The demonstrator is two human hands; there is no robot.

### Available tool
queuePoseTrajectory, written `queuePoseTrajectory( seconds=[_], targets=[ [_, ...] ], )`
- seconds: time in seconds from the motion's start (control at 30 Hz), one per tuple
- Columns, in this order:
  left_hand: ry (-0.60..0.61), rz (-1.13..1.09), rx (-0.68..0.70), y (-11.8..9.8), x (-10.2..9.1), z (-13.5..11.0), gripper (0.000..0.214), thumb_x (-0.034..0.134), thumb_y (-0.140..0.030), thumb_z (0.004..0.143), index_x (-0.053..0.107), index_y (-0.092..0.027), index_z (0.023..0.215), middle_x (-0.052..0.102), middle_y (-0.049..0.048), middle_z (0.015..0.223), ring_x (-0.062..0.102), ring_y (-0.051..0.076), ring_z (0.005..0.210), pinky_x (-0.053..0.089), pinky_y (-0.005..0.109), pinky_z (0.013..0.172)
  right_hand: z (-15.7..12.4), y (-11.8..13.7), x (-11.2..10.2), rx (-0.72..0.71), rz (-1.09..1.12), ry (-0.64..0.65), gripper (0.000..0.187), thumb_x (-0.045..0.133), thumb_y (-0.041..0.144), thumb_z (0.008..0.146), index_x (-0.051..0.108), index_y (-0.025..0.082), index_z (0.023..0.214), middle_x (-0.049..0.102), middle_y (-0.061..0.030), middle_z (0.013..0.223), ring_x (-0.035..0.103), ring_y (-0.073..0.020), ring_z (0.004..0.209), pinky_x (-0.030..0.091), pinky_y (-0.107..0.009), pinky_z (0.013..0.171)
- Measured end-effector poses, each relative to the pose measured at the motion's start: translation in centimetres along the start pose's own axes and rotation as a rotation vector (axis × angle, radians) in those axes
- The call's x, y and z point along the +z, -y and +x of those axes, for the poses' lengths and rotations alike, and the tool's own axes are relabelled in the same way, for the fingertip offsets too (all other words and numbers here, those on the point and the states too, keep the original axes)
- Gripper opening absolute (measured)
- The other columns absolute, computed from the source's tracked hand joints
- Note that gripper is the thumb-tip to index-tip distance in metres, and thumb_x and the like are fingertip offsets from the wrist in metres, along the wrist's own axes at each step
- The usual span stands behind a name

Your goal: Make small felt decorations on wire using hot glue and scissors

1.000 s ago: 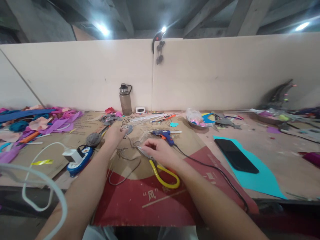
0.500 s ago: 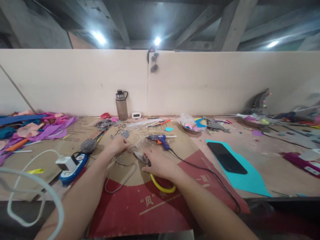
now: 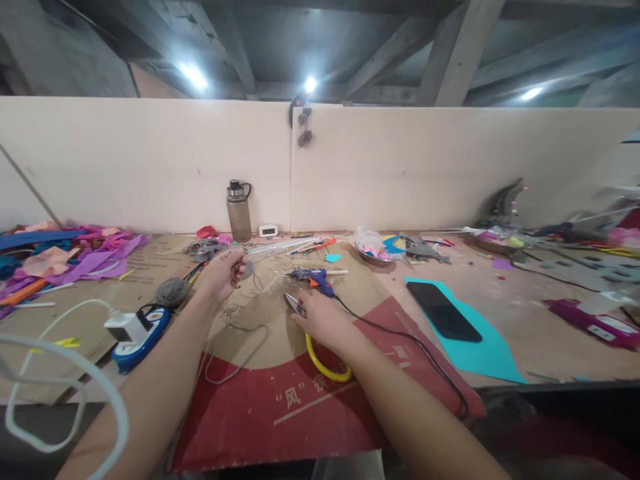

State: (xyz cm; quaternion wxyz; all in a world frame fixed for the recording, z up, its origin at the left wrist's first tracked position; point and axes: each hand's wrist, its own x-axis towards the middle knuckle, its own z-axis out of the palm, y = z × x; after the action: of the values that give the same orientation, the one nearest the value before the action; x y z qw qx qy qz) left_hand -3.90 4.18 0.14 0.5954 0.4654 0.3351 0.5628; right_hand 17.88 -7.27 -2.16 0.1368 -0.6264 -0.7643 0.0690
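Note:
My right hand [image 3: 323,320] is closed on a pair of scissors [image 3: 327,373] with yellow handles. Their metal blades point up and left and look nearly together. My left hand [image 3: 227,275] is raised over the cardboard, fingertips pinched; whatever is between them is too small to make out. Beside those fingers lies a small grey piece [image 3: 249,269], with a thin strand near it. Grey yarn [image 3: 250,330] curls loosely over the cardboard [image 3: 350,407] between my arms. Just beyond the scissors rests a blue glue gun [image 3: 320,279], its black cord trailing right.
A grey yarn ball [image 3: 171,292] sits by a blue power strip [image 3: 150,340] on the left, near coloured scraps [image 3: 90,257]. A bottle [image 3: 239,213] and small white clock [image 3: 269,231] stand behind. Right, a black phone [image 3: 443,310] lies on turquoise sheet [image 3: 493,353].
My left hand has moved up and left, away from the scissors. My right hand has shifted slightly right with the scissors, whose blades have swung more upright. The view has turned slightly.

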Motion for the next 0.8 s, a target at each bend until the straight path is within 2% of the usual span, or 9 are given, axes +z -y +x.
queuePoseTrajectory(
  seconds=[0.07, 0.17, 0.33, 0.5, 0.63, 0.73, 0.8],
  targets=[
    [-0.007, -0.008, 0.008, 0.0, -0.1, 0.0, 0.022, 0.068, -0.026, 0.07, 0.05, -0.014, 0.07, 0.054, -0.0027, 0.06, 0.045, 0.003, 0.045, 0.032, 0.013, 0.039, 0.1, 0.0, 0.0, -0.011, 0.008, 0.008, 0.028, 0.054, 0.04, 0.081, 0.056, 0.016, 0.097, 0.062, -0.0138, 0.103, 0.06, -0.0237, 0.091, 0.041, -0.031, 0.071],
    [-0.068, -0.043, 0.095, -1.0, -0.3, 0.0, 0.021, 0.069, -0.023, 0.07, 0.049, -0.014, 0.069, 0.053, -0.0029, 0.06, 0.046, 0.003, 0.046, 0.033, 0.012, 0.039, 0.2, -0.2, 0.2, -0.008, 0.015, 0.005, 0.029, 0.053, 0.042, 0.082, 0.057, 0.016, 0.097, 0.062, -0.0139, 0.101, 0.06, -0.0245, 0.091, 0.041, -0.032, 0.071],
    [-0.185, -0.16, 0.279, -5.1, 0.1, -0.5, 0.018, 0.067, -0.018, 0.069, 0.05, -0.015, 0.069, 0.05, -0.004, 0.057, 0.043, 0.002, 0.045, 0.032, 0.011, 0.039, 0.2, -0.3, 0.3, -0.019, 0.003, 0.008, 0.033, 0.054, 0.043, 0.082, 0.057, 0.016, 0.1, 0.061, -0.0137, 0.103, 0.059, -0.0237, 0.092, 0.042, -0.031, 0.073],
    [-0.249, -0.163, 0.455, -8.8, 1.2, -0.7, 0.021, 0.067, -0.019, 0.072, 0.048, -0.017, 0.065, 0.05, -0.0048, 0.055, 0.043, 0.002, 0.043, 0.032, 0.012, 0.038, 0.3, -0.3, 0.4, -0.02, 0.014, 0.03, 0.033, 0.055, 0.041, 0.083, 0.056, 0.016, 0.104, 0.06, -0.0126, 0.105, 0.059, -0.0226, 0.092, 0.042, -0.031, 0.077],
    [-0.286, -0.016, 0.563, -8.4, 0.4, 1.0, 0.018, 0.065, -0.019, 0.074, 0.05, -0.017, 0.066, 0.055, -0.0032, 0.057, 0.048, 0.004, 0.043, 0.035, 0.014, 0.039, 0.3, -0.3, 0.4, -0.034, 0.009, 0.021, 0.033, 0.055, 0.041, 0.083, 0.057, 0.016, 0.102, 0.059, -0.0131, 0.104, 0.058, -0.0231, 0.093, 0.042, -0.032, 0.079],
    [-0.371, 0.069, 0.558, -6.7, -1.0, 3.1, 0.013, 0.062, -0.017, 0.073, 0.051, -0.016, 0.067, 0.057, -0.002, 0.055, 0.049, 0.006, 0.042, 0.035, 0.015, 0.039, 0.2, -0.3, 0.4, -0.043, 0.014, 0.023, 0.033, 0.055, 0.041, 0.083, 0.057, 0.015, 0.102, 0.059, -0.014, 0.105, 0.058, -0.0236, 0.094, 0.042, -0.032, 0.079],
    [-0.348, 0.176, 0.505, -5.5, -2.0, 4.5, 0.009, 0.061, -0.018, 0.072, 0.054, -0.015, 0.067, 0.057, -0.0011, 0.054, 0.048, 0.006, 0.041, 0.035, 0.016, 0.039, 0.2, -0.3, 0.3, -0.039, 0.025, 0.035, 0.032, 0.055, 0.04, 0.083, 0.057, 0.015, 0.103, 0.059, -0.0139, 0.106, 0.058, -0.0232, 0.094, 0.042, -0.032, 0.08]
  ],
)
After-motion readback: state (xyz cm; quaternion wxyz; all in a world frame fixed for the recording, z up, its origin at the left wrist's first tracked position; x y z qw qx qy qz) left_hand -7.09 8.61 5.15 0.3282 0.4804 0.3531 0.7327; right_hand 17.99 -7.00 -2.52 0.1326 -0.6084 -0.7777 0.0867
